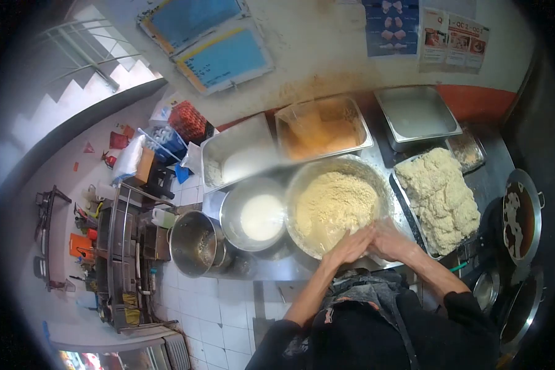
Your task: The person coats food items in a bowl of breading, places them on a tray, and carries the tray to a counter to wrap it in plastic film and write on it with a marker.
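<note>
My left hand (349, 246) and my right hand (391, 240) meet over the near right rim of a large metal bowl (295, 231). Pale, crumbly flour (336, 200) lies heaped inside that bowl. The fingers of my left hand look stretched toward my right hand, and nothing shows in them. Motion smears my right hand, so its fingers are unclear. Just right of the hands is a tray heaped with flour-coated pieces (438, 197). To the left stands a metal bowl of white liquid (262, 217).
Along the wall are a pan with white powder (243, 166), a pan with orange liquid (320, 132) and a lidded-looking steel pan (416, 114). A deep pot (194, 246) stands at the left. Woks of dark oil (520, 216) sit at the far right.
</note>
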The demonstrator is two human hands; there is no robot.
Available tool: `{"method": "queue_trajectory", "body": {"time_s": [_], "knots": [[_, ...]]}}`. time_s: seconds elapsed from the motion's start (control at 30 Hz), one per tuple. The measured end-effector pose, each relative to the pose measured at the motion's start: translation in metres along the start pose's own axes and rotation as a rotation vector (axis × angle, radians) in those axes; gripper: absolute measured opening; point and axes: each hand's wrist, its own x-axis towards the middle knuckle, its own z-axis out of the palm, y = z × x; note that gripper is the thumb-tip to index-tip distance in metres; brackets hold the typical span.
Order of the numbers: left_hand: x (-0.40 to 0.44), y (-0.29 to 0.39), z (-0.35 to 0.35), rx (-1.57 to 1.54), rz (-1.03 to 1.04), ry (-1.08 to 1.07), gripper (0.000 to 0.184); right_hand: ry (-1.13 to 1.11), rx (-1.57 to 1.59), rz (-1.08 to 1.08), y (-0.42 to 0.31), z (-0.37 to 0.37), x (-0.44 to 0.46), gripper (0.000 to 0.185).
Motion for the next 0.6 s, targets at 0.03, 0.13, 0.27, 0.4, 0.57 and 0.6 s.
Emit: {"method": "queue_trajectory", "body": {"time_s": [0.03,0.13,0.27,0.4,0.57,0.6], "knots": [[0.000,-0.003,0.007,0.026,-0.021,0.000,0.072,0.146,-0.012,-0.062,0.008,0.017,-0.009,0.058],[-0.004,0.003,0.007,0.004,-0.041,0.028,0.075,0.262,-0.024,-0.114,0.010,0.024,-0.025,0.057],[0.001,-0.003,0.005,0.134,-0.035,-0.012,0.074,0.318,-0.141,-0.147,0.017,0.029,-0.041,0.055],[0.004,0.003,-0.002,0.225,-0.051,0.030,0.061,0.317,-0.147,-0.122,0.015,0.019,-0.047,0.056],[0.003,-0.009,-0.028,0.129,0.106,0.406,0.038,0.369,-0.066,-0.108,0.007,0.021,-0.032,0.057],[0.001,0.001,-0.040,0.168,0.088,0.436,0.035,0.377,-0.077,-0.115,0.006,0.023,-0.032,0.057]]}}
